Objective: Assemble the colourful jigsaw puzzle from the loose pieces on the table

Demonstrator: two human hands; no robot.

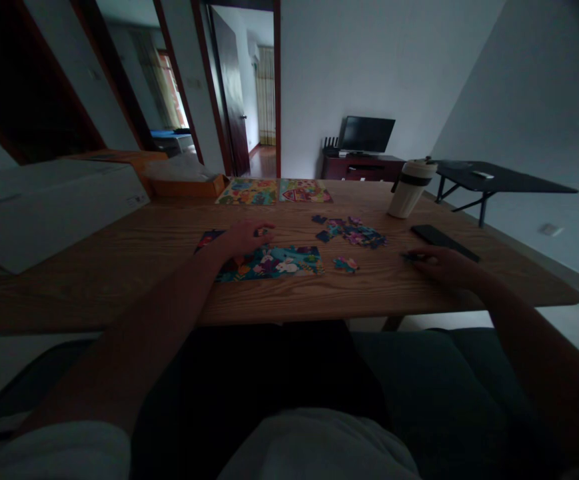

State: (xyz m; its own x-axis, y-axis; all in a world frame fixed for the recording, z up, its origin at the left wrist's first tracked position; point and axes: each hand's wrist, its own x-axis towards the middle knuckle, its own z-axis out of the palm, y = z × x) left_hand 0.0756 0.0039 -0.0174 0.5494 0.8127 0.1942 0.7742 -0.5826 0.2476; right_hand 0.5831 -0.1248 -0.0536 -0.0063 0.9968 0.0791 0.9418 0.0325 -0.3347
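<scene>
A partly joined jigsaw puzzle [289,261], with white rabbits on a teal ground, lies on the wooden table in front of me. Over its upper left part is my left hand [246,238], fingers curled round a small dark puzzle piece [260,233]. To the right, my right hand [436,267] pinches another dark puzzle piece [409,257] just above the table. Between the hands lie a pile of loose pieces [362,233] and a small joined cluster [346,265]. My left forearm and hand hide part of the puzzle's left side.
Behind the puzzle lie two colourful picture sheets [249,191]. An orange box [189,183] and a big white box [59,200] stand at the left. On the right are a cream tumbler [409,190] and a dark phone [444,241]. A black folding table [504,177] stands beyond.
</scene>
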